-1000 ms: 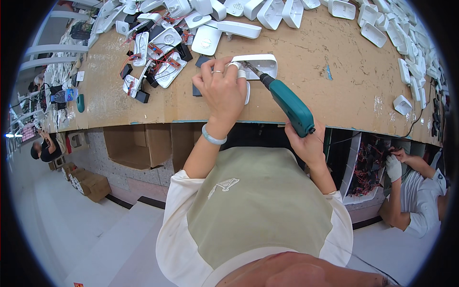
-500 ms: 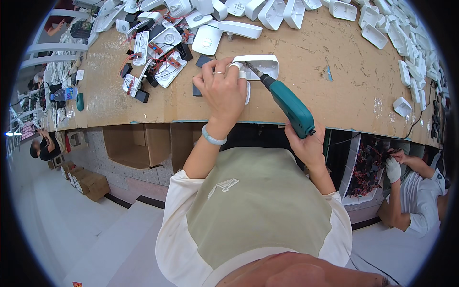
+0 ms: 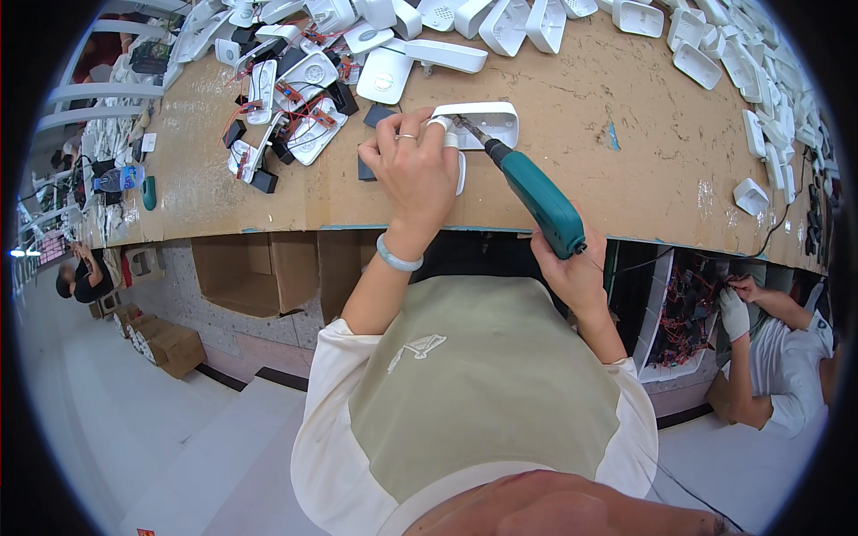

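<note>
The left hand (image 3: 416,170), fingers arched, grips a hollow, round-cornered white plastic shell (image 3: 502,123) over scuffed cardboard (image 3: 643,179) at upper centre; the right hand (image 3: 575,272), right of centre, clasps a green handheld tool (image 3: 543,204) angled into the shell.

dark green power tool (image 3: 541,198) with black nose (image 3: 498,151), white casing (image 3: 499,121), brown tabletop (image 3: 661,179), olive shirt (image 3: 500,375) with white sleeves (image 3: 326,420)
</note>
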The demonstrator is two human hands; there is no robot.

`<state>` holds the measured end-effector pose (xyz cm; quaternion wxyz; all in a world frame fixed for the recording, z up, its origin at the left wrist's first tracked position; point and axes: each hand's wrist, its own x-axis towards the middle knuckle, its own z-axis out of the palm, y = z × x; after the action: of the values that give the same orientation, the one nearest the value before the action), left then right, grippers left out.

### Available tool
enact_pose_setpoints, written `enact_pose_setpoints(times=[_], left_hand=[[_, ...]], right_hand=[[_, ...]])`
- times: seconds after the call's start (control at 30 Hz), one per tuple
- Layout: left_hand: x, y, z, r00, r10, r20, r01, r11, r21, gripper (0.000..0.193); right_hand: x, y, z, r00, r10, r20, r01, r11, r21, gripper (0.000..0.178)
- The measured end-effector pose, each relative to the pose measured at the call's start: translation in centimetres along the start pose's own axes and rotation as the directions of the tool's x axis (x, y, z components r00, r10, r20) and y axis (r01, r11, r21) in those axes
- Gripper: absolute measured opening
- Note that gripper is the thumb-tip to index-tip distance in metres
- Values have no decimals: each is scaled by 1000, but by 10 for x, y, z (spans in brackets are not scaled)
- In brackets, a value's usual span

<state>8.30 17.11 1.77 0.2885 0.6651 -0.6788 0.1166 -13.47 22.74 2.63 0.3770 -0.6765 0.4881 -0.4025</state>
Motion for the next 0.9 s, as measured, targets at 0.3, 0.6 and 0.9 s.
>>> enact_pose_setpoints(times=[0.3, 0.6, 0.9], left_hand=[[-1, 1, -1, 1000, -5, 11, 5, 1000, -3, 16], [-3, 1, -1, 1000, -7, 20, 7, 1000, 6, 17], [4, -4, 2, 1000, -23, 21, 23, 999, -42, 18]], right_hand=[[-2, 2, -1, 1000, 16, 11, -16, 1000, -15, 35], [-12, -2, -5, 999, 22, -48, -20, 999, 34, 28], [-41, 2, -18, 918, 331, -217, -237, 900, 366, 7]])
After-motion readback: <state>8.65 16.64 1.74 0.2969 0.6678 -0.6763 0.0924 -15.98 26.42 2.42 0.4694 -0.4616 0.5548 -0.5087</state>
